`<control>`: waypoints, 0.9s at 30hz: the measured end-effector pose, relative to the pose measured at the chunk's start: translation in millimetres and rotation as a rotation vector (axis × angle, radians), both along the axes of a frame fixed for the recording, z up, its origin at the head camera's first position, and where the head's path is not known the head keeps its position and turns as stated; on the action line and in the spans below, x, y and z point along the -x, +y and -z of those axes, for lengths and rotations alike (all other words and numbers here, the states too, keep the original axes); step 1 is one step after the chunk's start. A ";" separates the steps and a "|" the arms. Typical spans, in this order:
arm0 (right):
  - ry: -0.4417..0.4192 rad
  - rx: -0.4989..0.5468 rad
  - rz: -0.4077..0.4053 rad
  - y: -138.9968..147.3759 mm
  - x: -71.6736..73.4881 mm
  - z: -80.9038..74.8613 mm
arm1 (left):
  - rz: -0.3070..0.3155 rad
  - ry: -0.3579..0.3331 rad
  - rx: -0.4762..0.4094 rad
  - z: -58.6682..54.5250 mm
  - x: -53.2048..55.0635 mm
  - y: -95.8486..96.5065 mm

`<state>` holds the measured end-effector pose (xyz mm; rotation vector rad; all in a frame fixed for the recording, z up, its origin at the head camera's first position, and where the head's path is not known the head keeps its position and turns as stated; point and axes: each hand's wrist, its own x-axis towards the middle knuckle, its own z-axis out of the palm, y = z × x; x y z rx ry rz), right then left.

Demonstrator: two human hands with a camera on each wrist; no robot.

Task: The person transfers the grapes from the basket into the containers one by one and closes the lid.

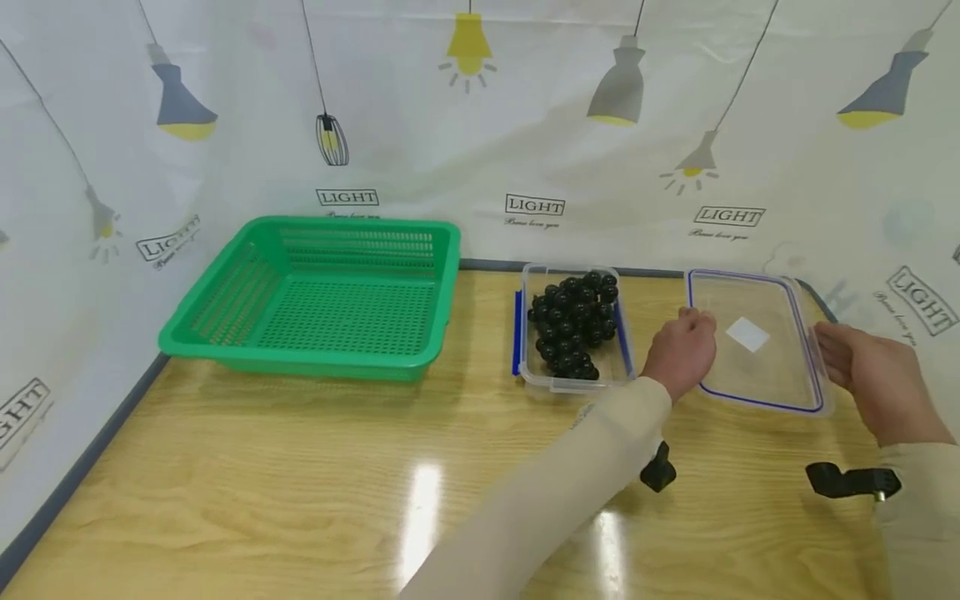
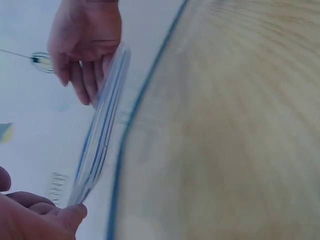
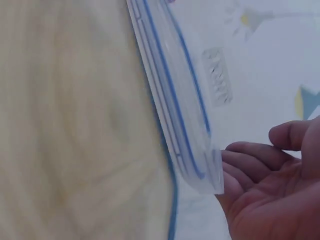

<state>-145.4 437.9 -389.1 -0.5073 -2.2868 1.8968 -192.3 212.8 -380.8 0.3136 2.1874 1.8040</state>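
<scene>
Your desk (image 1: 300,483) has the sheet (image 1: 420,167) behind it, continuing along its left and right sides. At your left, toward the back, the basket (image 1: 345,312) sits on the desk. Right of it, well apart, stands the box (image 1: 555,385), also near the back, with the grapes (image 1: 573,325) inside. Farther right is the lid (image 1: 757,375), off the box and between your hands: your left hand (image 1: 681,352) at its left edge, next to the box, your right hand (image 1: 881,379) at its right edge. The label (image 1: 747,334) is near the lid's middle.
</scene>
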 end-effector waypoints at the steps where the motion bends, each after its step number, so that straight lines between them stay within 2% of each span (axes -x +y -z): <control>1: 0.020 0.032 -0.014 -4.1 2.0 -4.1 | -0.011 0.004 -0.011 -5.8 1.7 -5.5; 4: 0.063 0.079 -0.067 -17.2 8.1 -16.7 | -0.054 0.022 -0.019 -24.7 6.1 -23.4; 8: 0.121 0.191 -0.136 -36.8 15.3 -33.5 | -0.089 0.044 -0.015 -47.8 8.2 -51.6; 12: 0.147 0.281 -0.191 -61.4 21.0 -49.7 | -0.106 0.050 -0.032 -63.6 9.1 -84.6; 15: 0.137 0.308 -0.211 -81.0 23.0 -60.7 | -0.128 0.063 -0.036 -71.4 10.3 -106.2; 19: 0.135 0.326 -0.262 -109.4 24.8 -72.0 | -0.192 0.108 -0.030 -75.9 13.1 -134.3; 21: 0.138 0.308 -0.301 -124.0 27.8 -75.6 | -0.264 0.128 -0.036 -75.2 14.1 -147.7; 25: 0.113 0.176 -0.348 -153.0 35.8 -79.8 | -0.384 0.129 -0.038 -68.0 16.0 -172.2; 27: 0.092 0.124 -0.359 -164.1 38.9 -79.0 | -0.413 0.123 -0.042 -63.3 16.1 -182.4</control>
